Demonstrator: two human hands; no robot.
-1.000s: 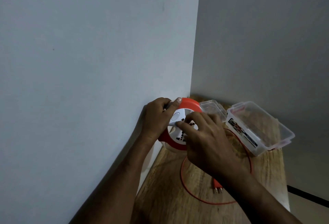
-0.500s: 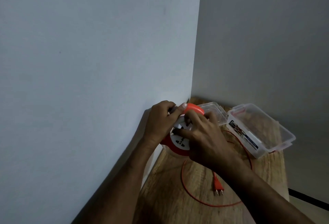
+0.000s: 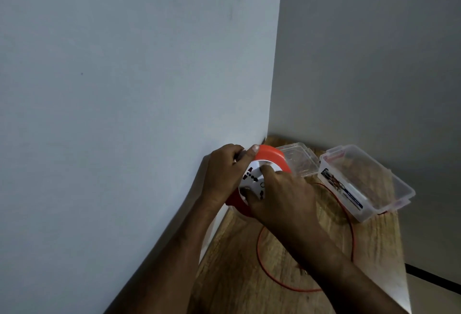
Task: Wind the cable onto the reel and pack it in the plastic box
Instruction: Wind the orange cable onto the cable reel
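Two bare hands meet on an orange reel [image 3: 270, 156] at the left edge of a wooden table [image 3: 234, 263], close against the pale wall [image 3: 124, 89]. Furthest left, the left hand [image 3: 222, 174] wraps the reel's wall-side rim, fingers curled around it and thumb laid along the orange top edge, so the reel is held tilted up off the tabletop. Next, the reel's white face [image 3: 252, 179] with dark socket holes is turned toward the camera. The right hand [image 3: 279, 196] lies over that face, fingers bent and pressed onto the white disc; whether it pinches a knob there cannot be told, since the fingers cover the spot. Below and to the right, the thin orange cable [image 3: 272, 277] lies loose on the table in a wide loop, passing under the right forearm, not yet wound in. Just behind the reel sits a clear plastic lid [image 3: 299, 161]. Furthest right, the clear plastic box [image 3: 369, 189] stands open near the table's far right corner, a printed label on its near side, the cable running just beside its base
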